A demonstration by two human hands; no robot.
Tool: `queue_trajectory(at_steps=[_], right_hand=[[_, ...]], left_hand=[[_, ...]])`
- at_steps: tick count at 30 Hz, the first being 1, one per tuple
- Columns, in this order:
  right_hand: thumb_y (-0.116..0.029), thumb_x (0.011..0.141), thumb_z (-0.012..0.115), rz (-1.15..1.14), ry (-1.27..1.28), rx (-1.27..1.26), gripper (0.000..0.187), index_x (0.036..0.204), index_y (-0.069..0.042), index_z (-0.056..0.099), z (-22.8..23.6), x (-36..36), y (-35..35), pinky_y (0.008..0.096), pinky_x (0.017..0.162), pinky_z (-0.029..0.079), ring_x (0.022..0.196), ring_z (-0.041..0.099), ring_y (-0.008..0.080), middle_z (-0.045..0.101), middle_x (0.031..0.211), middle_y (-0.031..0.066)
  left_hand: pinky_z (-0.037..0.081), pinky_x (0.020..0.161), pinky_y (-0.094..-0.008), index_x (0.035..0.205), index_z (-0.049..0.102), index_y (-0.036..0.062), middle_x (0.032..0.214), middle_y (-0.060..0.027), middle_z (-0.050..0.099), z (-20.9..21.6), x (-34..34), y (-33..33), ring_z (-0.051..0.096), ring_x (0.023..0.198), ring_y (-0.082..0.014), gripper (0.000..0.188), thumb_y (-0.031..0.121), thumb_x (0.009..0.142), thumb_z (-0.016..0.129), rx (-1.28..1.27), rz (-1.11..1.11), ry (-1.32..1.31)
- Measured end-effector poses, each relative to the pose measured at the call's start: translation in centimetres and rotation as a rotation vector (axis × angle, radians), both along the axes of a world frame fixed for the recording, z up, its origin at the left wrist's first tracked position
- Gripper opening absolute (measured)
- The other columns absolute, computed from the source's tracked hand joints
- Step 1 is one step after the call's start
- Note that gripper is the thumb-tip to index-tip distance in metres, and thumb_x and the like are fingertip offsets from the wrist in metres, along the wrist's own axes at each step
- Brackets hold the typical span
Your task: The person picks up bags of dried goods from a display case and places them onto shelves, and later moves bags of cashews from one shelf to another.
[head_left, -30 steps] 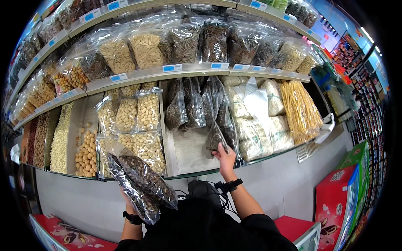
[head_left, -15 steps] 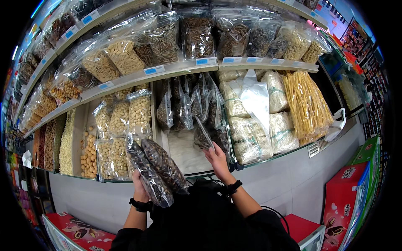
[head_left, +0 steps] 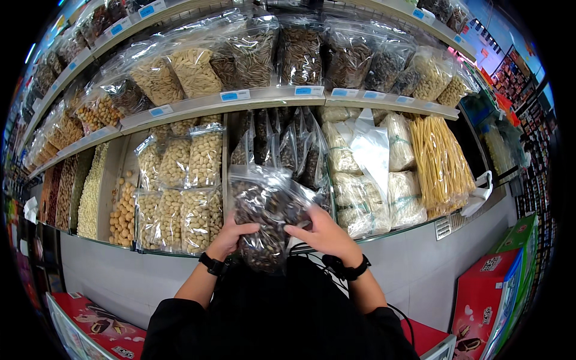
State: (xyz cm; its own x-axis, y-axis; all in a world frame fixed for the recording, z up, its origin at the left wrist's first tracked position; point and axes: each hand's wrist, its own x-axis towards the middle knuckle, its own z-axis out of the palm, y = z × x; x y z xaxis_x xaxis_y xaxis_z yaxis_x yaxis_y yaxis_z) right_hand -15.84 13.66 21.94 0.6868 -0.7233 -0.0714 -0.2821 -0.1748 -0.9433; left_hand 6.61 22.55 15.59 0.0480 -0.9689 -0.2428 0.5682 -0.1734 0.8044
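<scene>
In front of my chest I hold a clear zip bag of dark dried pieces [head_left: 263, 213], its face turned up toward me. My left hand [head_left: 233, 236] grips its left side, thumb lying across the front. On the other side my right hand [head_left: 327, 235] is closed, thumb pressed near the right edge, with clear plastic of what looks like another dark bag [head_left: 303, 197] under its blurred fingers. How many bags are stacked there is hidden. Just beyond, more dark bags [head_left: 294, 147] stand on edge in their compartment.
Bagged pale nuts [head_left: 174, 162] fill the compartment to the left. White wrapped bundles [head_left: 360, 204] and yellow dried sticks [head_left: 441, 162] lie to the right. A shelf edge with price tags [head_left: 270, 96] overhangs the bin. Red boxes [head_left: 486, 288] stand low at the right.
My right hand has drawn a bag out of the compartment and come back to my left hand. The bags, earlier tilted in my left hand, are now brought together between both hands.
</scene>
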Motion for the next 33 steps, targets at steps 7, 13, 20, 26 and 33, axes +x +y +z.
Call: queue_trajectory(at_steps=[7, 13, 20, 26, 33], right_hand=[[-0.024, 0.086, 0.064, -0.036, 0.115, -0.200, 0.028, 0.101, 0.000, 0.064, 1.0, 0.9, -1.0, 0.0358, 0.055, 0.044, 0.055, 0.053, 0.0322, 0.058, 0.067, 0.0197], [-0.019, 0.086, 0.063, -0.141, 0.087, -0.361, 0.021, 0.099, -0.002, 0.066, -0.1, 0.8, -1.0, 0.0401, 0.056, 0.046, 0.064, 0.057, 0.0404, 0.060, 0.072, 0.0228], [-0.017, 0.088, 0.063, -0.481, 0.115, -0.299, 0.020, 0.089, 0.003, 0.064, 0.6, -4.2, -1.5, 0.0320, 0.050, 0.037, 0.051, 0.045, 0.0166, 0.052, 0.057, 0.0146], [-0.016, 0.091, 0.060, -0.662, 0.057, -0.324, 0.027, 0.076, 0.006, 0.054, 0.4, -7.0, -0.5, 0.0274, 0.050, 0.029, 0.058, 0.034, 0.0073, 0.042, 0.057, 0.0010], [-0.017, 0.090, 0.061, -0.741, 0.003, -0.272, 0.028, 0.081, 0.008, 0.056, -0.5, -9.0, 0.6, 0.0283, 0.050, 0.030, 0.058, 0.035, 0.0087, 0.044, 0.058, 0.0034]], left_hand=[[0.048, 0.089, -0.0336, 0.124, 0.048, 0.0000, 0.113, -0.0094, 0.062, -0.2, 1.4, -0.5, 0.060, 0.101, -0.0191, 0.058, 0.004, 0.073, 0.075, 0.001, -0.029, -0.074], [0.050, 0.087, -0.0336, 0.111, 0.055, -0.0021, 0.099, -0.0085, 0.066, 1.1, 2.8, -1.6, 0.063, 0.096, -0.0171, 0.043, -0.004, 0.072, 0.074, -0.005, -0.102, -0.386], [0.045, 0.064, -0.0252, 0.066, 0.059, -0.0007, 0.076, -0.0064, 0.061, -3.1, 3.0, -4.5, 0.056, 0.069, -0.0132, 0.014, -0.011, 0.068, 0.050, -0.126, -0.026, -0.567], [0.049, 0.076, -0.0389, 0.094, 0.063, 0.0030, 0.093, -0.0176, 0.064, -4.2, 1.1, -6.0, 0.062, 0.087, -0.0315, 0.020, 0.015, 0.078, 0.062, -0.122, -0.544, -1.203], [0.048, 0.080, -0.0467, 0.132, 0.049, 0.0118, 0.100, -0.0219, 0.064, -12.8, -3.5, -5.7, 0.061, 0.094, -0.0383, 0.053, 0.013, 0.079, 0.056, -0.323, -1.138, -1.406]])
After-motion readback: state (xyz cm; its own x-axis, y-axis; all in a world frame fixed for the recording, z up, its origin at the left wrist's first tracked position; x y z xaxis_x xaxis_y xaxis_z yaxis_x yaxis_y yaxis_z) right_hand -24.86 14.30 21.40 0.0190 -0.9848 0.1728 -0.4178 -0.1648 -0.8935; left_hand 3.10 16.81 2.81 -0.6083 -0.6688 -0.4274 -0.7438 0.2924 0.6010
